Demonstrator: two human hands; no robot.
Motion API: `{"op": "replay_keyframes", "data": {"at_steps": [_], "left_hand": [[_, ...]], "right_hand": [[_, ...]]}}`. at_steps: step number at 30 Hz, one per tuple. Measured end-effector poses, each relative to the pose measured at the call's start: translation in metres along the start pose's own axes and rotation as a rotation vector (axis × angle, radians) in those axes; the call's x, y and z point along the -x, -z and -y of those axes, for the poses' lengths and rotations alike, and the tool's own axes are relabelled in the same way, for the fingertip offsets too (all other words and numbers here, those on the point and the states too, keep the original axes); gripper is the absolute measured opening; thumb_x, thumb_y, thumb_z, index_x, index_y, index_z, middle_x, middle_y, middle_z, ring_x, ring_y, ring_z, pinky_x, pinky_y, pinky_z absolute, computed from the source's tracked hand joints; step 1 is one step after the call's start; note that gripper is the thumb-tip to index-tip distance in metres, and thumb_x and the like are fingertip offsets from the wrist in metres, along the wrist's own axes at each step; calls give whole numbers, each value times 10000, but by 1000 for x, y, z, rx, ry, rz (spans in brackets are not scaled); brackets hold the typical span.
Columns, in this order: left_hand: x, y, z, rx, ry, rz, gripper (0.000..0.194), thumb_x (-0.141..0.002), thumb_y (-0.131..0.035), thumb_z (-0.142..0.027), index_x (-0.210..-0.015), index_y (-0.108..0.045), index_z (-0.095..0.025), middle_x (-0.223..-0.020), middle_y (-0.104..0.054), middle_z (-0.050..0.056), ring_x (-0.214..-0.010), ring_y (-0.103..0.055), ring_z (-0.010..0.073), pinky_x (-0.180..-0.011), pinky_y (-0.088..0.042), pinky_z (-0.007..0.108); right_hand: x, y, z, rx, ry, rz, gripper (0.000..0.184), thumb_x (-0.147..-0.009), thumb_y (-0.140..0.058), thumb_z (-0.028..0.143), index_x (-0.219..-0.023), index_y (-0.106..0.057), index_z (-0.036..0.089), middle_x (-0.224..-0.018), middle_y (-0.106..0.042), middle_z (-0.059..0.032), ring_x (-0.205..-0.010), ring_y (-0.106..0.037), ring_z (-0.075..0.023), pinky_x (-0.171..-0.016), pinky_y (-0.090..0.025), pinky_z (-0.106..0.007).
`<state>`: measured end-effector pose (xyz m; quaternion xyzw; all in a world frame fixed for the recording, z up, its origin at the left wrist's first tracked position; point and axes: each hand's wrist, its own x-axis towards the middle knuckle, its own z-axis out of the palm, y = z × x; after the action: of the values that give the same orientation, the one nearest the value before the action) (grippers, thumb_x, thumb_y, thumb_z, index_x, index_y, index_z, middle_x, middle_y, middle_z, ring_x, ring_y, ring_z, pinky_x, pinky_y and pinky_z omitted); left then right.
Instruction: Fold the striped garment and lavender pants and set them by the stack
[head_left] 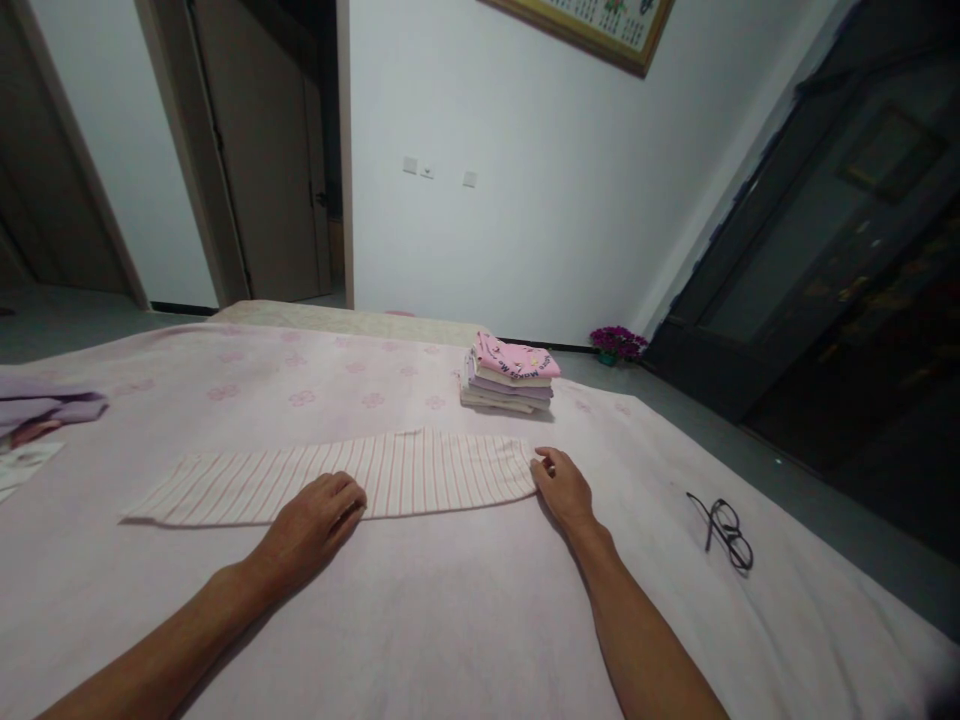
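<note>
Fingers (346, 497) of the left hand (311, 530) are extended and held close together, with the palm laid down on the near edge of a long folded band of white cloth with pink stripes (322, 482); no grip is seen. Fingers (545, 462) of the right hand (564, 492) are loosely curled against the band's right end; whether the cloth is pinched cannot be told. The band is laid flat across a pale pink bedspread with a flower print (450, 620), and both hands are placed on or beside it. Beyond it, a stack of folded clothes (508, 378) is set on the bedspread, topped by a pink garment with dark lettering, and is touched by neither hand. Black-framed glasses (721, 532) are lying to the right of the right hand. A folded lilac garment (45, 405) is placed at the bedspread's left edge.
</note>
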<state>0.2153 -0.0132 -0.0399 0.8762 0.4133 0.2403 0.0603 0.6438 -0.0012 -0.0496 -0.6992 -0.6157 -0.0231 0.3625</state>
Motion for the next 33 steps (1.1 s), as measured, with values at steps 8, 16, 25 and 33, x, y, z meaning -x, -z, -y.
{"op": "replay_keyframes", "data": {"at_steps": [8, 16, 25, 33], "left_hand": [[-1, -1, -1, 27, 5, -24, 218, -997, -444, -308, -918, -622, -210, -939, -629, 57, -873, -551, 204, -794, -454, 351], [-1, 10, -10, 110, -8, -50, 293, -1041, -362, -317, -1037, -636, -213, -1011, -664, 77, -954, -583, 210, -879, -482, 379], [3, 6, 27, 82, 146, -149, 344, -1027, -377, -327, -1164, -666, -201, -1190, -699, 102, -1115, -629, 228, -1014, -483, 425], [1, 9, 57, 137, 262, -101, 451, -1004, -366, -448, -1235, -683, -225, -1309, -683, 68, -1231, -606, 225, -1096, -446, 378]], "right_hand": [[-2, 4, 8, 167, 181, -58, 277, -900, -536, 247, -1139, -676, 231, -1008, -711, -89, -914, -622, -253, -811, -473, -385], [-1, -30, 80, -13, 441, 164, 396, -1001, -427, 304, -1359, -575, 224, -1413, -580, -109, -1358, -473, -286, -1149, -365, -506], [-6, -71, 151, 79, 569, 478, 497, -1020, -442, 302, -1501, -441, 176, -1586, -369, -148, -1485, -308, -292, -1197, -275, -521], [-11, -95, 168, 208, 454, 647, 633, -1050, -263, 494, -1571, -304, 136, -1645, -230, -123, -1531, -171, -258, -1233, -135, -471]]}}
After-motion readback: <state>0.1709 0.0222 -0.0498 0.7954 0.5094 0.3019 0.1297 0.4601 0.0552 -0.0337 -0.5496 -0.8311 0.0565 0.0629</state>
